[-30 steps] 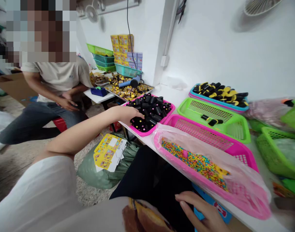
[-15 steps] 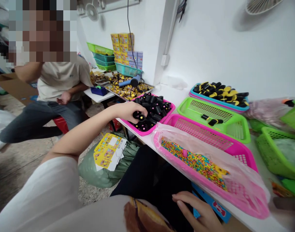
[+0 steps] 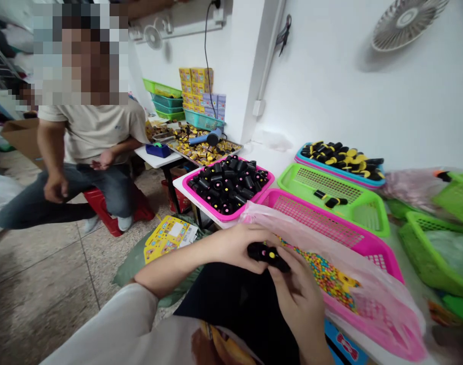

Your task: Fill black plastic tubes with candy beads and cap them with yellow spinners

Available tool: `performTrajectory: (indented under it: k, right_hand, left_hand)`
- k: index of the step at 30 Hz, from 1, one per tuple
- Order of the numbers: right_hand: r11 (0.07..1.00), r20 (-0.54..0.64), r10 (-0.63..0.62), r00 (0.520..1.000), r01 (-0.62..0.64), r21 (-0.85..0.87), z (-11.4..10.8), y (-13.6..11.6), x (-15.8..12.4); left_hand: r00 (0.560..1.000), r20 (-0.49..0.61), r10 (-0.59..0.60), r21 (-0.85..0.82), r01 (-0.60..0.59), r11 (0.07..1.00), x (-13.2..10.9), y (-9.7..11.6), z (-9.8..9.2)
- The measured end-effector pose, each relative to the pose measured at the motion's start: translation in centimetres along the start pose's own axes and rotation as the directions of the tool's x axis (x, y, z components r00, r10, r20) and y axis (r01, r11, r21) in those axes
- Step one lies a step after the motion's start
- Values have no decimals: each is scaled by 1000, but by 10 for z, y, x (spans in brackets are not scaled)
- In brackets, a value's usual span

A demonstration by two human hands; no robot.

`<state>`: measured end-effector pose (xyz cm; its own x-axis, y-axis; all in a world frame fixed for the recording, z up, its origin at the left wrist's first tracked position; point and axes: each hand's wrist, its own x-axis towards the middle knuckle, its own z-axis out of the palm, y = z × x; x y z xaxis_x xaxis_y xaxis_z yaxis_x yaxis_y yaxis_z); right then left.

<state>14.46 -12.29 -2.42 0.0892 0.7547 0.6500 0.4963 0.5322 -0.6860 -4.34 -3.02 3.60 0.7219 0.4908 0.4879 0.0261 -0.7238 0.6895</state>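
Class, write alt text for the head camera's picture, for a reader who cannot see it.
The left hand and right hand hold a black tube beside a basket of coloured beads. Behind, a pink tray holds many such tubes, and a person sits on a red stool.

Both hands meet over the lap at the near edge of the white table (image 3: 186,185). The left hand (image 3: 237,247) and the right hand (image 3: 298,296) together grip a small black plastic cylinder (image 3: 267,252) with a yellow dot on its end. Just beyond them, a long pink plastic basket (image 3: 372,244) holds a clear plastic bag of multicoloured candy beads (image 3: 326,271). To its left, a square pink plastic basket (image 3: 206,205) is heaped with similar black cylinders. Further back stand a green plastic basket (image 3: 368,215) and a blue tray (image 3: 302,152) of black-and-yellow pieces. Another person (image 3: 90,132) sits on a red stool (image 3: 102,215) across the floor.
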Motion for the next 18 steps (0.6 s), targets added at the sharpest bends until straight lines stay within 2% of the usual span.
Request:
performTrajectory:
  k: [1, 3, 5, 10, 12, 15, 16, 18]
  right_hand:
    - [997, -43, 57, 997, -55, 58, 2, 3, -4]
    - [971, -94, 164, 982, -145, 189, 5, 10, -15]
    - [943, -101, 207, 973, -171, 285, 10, 12, -25]
    - [907, -178, 247, 952, -163, 388, 21, 4, -34]
    - [904, -202, 297, 933, -207, 373, 22, 0, -36]
    - [930, -261, 293, 920, -210, 303, 23, -5, -41]
    - [935, -270, 291, 918, -213, 283, 23, -6, -44]
    - [926, -234, 323, 917, -254, 280, 26, -7, -48]
  left_hand:
    - [994, -103, -39, -13, 38, 999, -3, 1, 5]
    - [950, -293, -108, -83, 87, 993, -8, 3, 14]
    - [906, -402, -131, -152, 75, 986, -9, 6, 23]
    - [859, -502, -101, -259, -38, 965, -8, 8, 45]
    - [863, -502, -65, -262, -80, 962, -10, 8, 52]
    - [899, -433, 62, -209, -167, 964, -13, 9, 60]
    - [897, -430, 102, -183, -197, 963, -13, 9, 63]
    - [861, -484, 158, -109, -239, 965, -14, 6, 70]
